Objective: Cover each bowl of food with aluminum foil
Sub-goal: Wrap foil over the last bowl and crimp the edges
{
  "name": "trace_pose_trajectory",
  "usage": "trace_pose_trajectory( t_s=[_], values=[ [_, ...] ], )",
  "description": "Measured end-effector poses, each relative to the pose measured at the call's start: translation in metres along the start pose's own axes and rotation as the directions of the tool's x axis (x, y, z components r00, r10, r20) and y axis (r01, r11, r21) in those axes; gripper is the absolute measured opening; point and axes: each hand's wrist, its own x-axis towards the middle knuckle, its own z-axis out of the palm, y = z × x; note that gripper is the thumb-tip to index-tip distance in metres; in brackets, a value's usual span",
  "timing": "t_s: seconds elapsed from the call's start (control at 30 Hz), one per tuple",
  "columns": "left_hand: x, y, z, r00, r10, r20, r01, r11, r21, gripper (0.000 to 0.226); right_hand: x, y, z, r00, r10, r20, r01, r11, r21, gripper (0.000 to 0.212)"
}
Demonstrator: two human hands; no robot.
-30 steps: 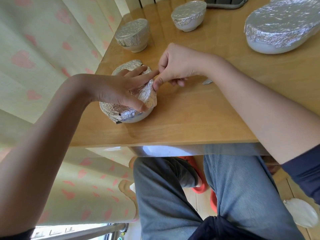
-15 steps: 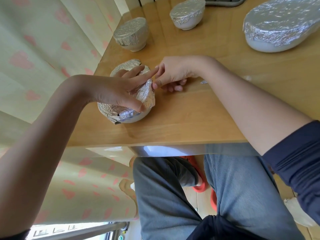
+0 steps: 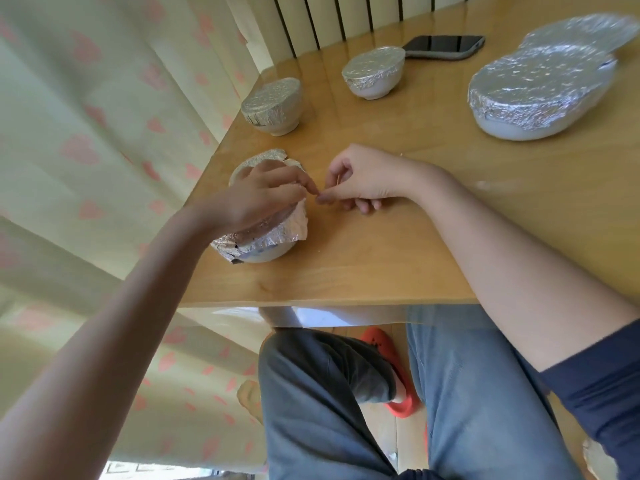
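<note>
A white bowl [image 3: 268,255] stands near the table's front left corner, wrapped in crumpled aluminum foil [image 3: 277,233] whose edge sticks out loosely on the right. My left hand [image 3: 263,199] rests flat on top of the foil and hides most of it. My right hand [image 3: 363,181] lies on the wood just right of the bowl with its fingers curled. Its index fingertip meets my left fingertips, and I see nothing in it.
Two small foil-covered bowls [image 3: 272,105] [image 3: 374,72] stand further back. At the right are a large foil-covered oval dish [image 3: 540,91] and another covered dish [image 3: 581,31]. A phone [image 3: 443,46] lies at the back. The table's front edge [image 3: 329,303] is above my knees. A curtain hangs left.
My right hand has let go of the foil's edge and drawn slightly right onto the table. My left fingers have pulled in on top of the bowl. The view has tilted up.
</note>
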Motion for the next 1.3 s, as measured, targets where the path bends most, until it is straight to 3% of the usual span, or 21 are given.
trace_pose_trajectory(
  t_s=[0.23, 0.33, 0.4, 0.47, 0.53, 0.6, 0.67, 0.8, 0.97, 1.3],
  values=[
    [-0.004, 0.006, 0.003, 0.996, -0.077, -0.04, 0.082, 0.984, 0.158, 0.033, 0.001, -0.005, -0.001, 0.999, -0.007, -0.051, 0.012, 0.995, 0.099, 0.022],
    [-0.005, 0.004, 0.008, 0.964, -0.218, -0.151, 0.224, 0.974, 0.027, 0.039, -0.005, -0.011, 0.005, 0.999, 0.002, -0.037, 0.004, 0.987, 0.158, 0.012],
    [-0.016, 0.004, 0.005, 0.96, -0.272, -0.072, 0.26, 0.955, -0.141, 0.046, -0.014, -0.014, 0.004, 1.0, -0.015, -0.008, 0.016, 0.989, 0.145, 0.014],
    [-0.033, -0.001, -0.001, 0.991, -0.128, 0.034, 0.132, 0.979, -0.153, 0.05, -0.023, -0.021, 0.0, 0.998, -0.045, 0.032, 0.041, 0.994, 0.104, 0.024],
    [-0.037, -0.006, -0.015, 0.99, -0.074, 0.124, 0.086, 0.992, -0.097, 0.062, -0.03, -0.029, -0.003, 0.993, -0.085, 0.083, 0.08, 0.995, 0.063, 0.025],
    [-0.034, 0.002, -0.028, 0.971, -0.145, 0.189, 0.148, 0.989, -0.002, 0.086, -0.035, -0.034, -0.002, 0.985, -0.094, 0.144, 0.086, 0.995, 0.059, 0.026],
    [-0.035, 0.005, -0.032, 0.943, -0.17, 0.288, 0.149, 0.984, 0.094, 0.096, -0.039, -0.035, 0.002, 0.982, -0.072, 0.173, 0.062, 0.996, 0.062, 0.037],
    [-0.025, 0.01, -0.028, 0.941, -0.151, 0.303, 0.118, 0.985, 0.125, 0.092, -0.044, -0.031, 0.017, 0.996, -0.085, 0.021, 0.086, 0.996, -0.028, 0.059],
    [-0.02, 0.004, -0.025, 0.941, -0.138, 0.308, 0.094, 0.984, 0.152, 0.088, -0.039, -0.025, 0.033, 0.961, -0.214, -0.176, 0.219, 0.976, 0.009, 0.045],
    [-0.025, 0.002, -0.025, 0.943, -0.081, 0.322, 0.023, 0.983, 0.18, 0.091, -0.028, -0.02, 0.034, 0.945, -0.259, -0.198, 0.284, 0.952, 0.115, 0.033]
  ],
)
